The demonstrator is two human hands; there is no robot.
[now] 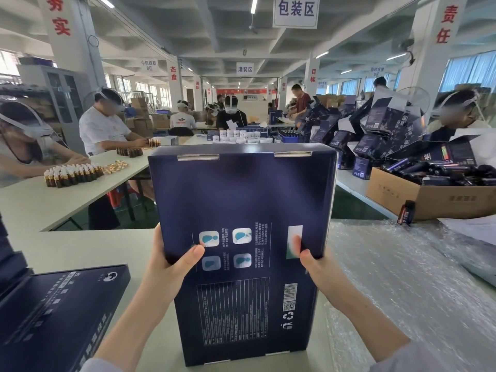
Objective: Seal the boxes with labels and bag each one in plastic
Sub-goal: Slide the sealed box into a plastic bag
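Head view, frame centre: my left hand [171, 261] and right hand [312, 260] grip the navy box [241, 200] by its sides. Its back faces me.

Under a coffered ceiling [214, 36] with tube lights [254, 4] hangs a white sign [295, 10]. Left of the sign stand a white pillar [72, 36] with red characters and a grey cabinet [63, 95]; right of it, bluish windows [467, 73]; below it, green floor [357, 205].
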